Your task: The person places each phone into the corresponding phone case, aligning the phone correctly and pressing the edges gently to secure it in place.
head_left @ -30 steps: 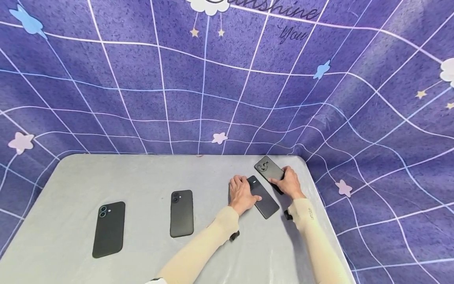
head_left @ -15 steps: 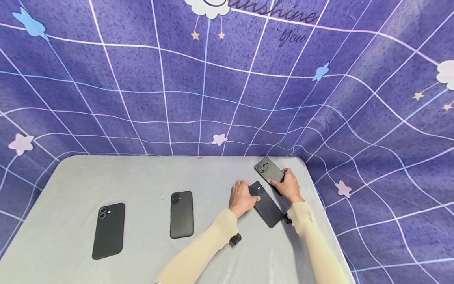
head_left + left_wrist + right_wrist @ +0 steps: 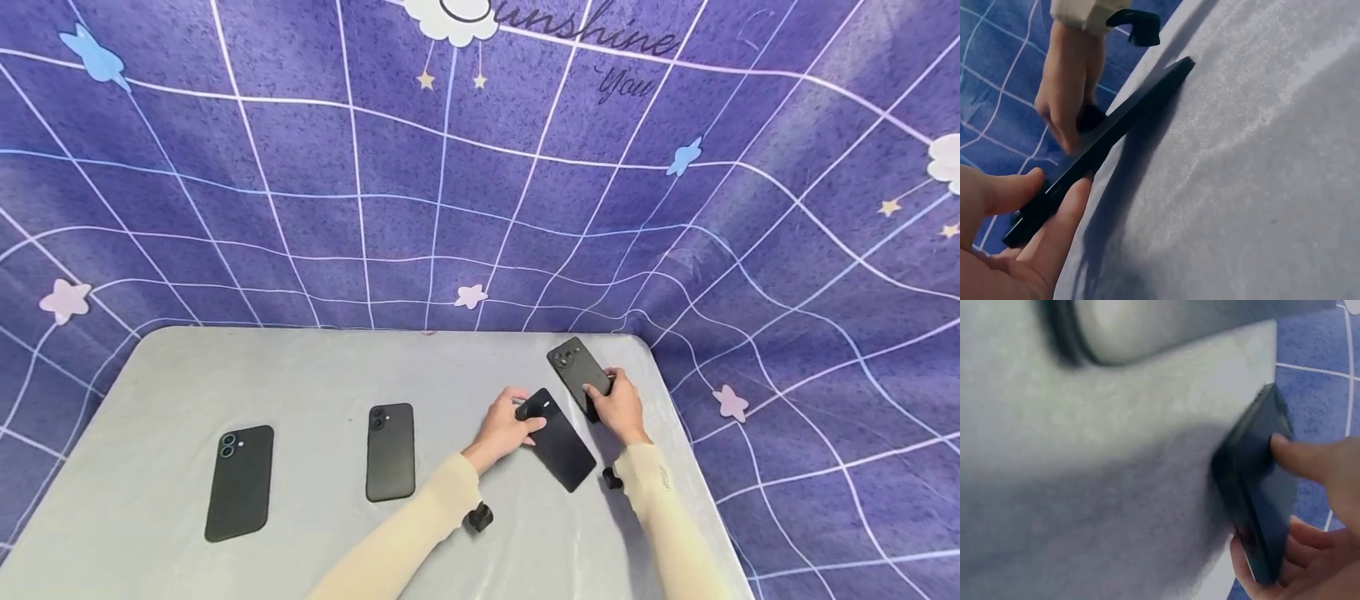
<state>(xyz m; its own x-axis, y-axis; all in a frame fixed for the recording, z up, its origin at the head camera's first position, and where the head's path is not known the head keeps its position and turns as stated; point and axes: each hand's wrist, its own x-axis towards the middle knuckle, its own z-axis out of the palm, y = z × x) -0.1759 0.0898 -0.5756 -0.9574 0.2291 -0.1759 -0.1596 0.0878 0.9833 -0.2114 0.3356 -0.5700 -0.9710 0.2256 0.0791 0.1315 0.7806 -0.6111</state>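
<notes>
In the head view my left hand (image 3: 501, 427) pinches a black smartphone (image 3: 562, 450) by its upper left side, thumb on top. The left wrist view shows that smartphone (image 3: 1132, 119) edge-on, raised above the tabletop at its far end, with fingers beneath. To its right, my right hand (image 3: 621, 410) grips a dark grey smartphone (image 3: 579, 373) with a round camera module, near the table's back right corner. In the right wrist view this smartphone (image 3: 1263, 487) is tilted between thumb and fingers, its shadow on the cloth. A blurred part of the left hand's smartphone (image 3: 1179, 328) crosses the top.
Two more dark smartphones lie camera side up on the grey cloth-covered table (image 3: 315, 367): one in the middle (image 3: 391, 458), one farther left (image 3: 240, 492). A purple gridded curtain (image 3: 390, 167) hangs behind the table and along its right side.
My left hand has gone from lying over the black smartphone's edge to pinching it; that smartphone has shifted toward me and come up. My right hand keeps its grip, its smartphone slightly nearer.
</notes>
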